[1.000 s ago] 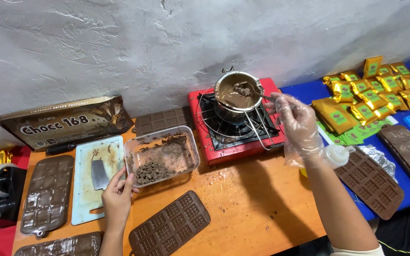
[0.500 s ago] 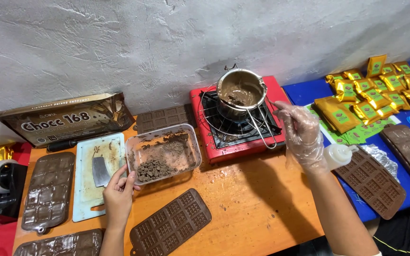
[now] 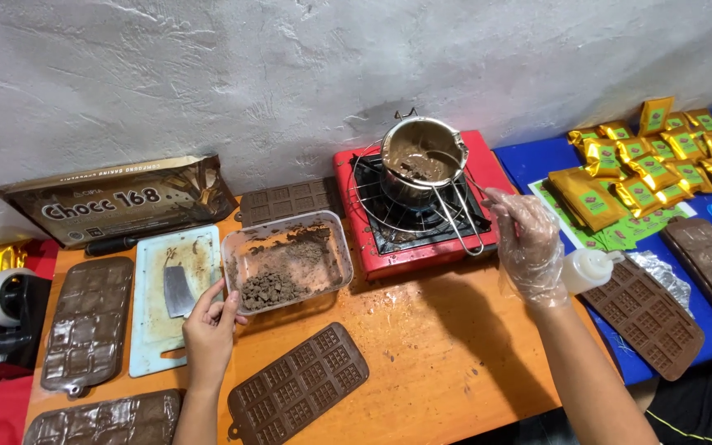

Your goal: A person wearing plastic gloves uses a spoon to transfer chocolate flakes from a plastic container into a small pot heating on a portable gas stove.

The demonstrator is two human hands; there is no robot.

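left hand (image 3: pixel 208 325): bare, forearm rising from the bottom edge, fingers curled and pinching the near left corner of the tub (image 3: pixel 288 261) (thumb on the rim side, fingertips against the wall). the tub is clear plastic, smeared brown, with a heap of chopped chocolate (image 3: pixel 267 289) at its near left; it sits on the orange table (image 3: pixel 438 363), just left of the stove (image 3: pixel 418 214).

right hand (image 3: pixel 529 243): in a clear plastic glove, forearm running in from the lower right, fingers loosely together and bent, tips at the wire handle (image 3: pixel 453 222) of the pot (image 3: pixel 422 161); whether they grip the handle cannot be told. the pot is steel, holds brown melted chocolate and stands on the red stove's grate.

surroundings: an empty brown mould (image 3: pixel 297 386) lies just before the tub; a cutting board (image 3: pixel 168 297) with a scraper (image 3: pixel 179 288) lies to the left, touching the left hand's far side. a small white bottle (image 3: pixel 587 269) lies just right of the gloved wrist, beside another mould (image 3: pixel 646 317). gold packets (image 3: pixel 644 161) cover the blue cloth (image 3: pixel 537 161) at far right.
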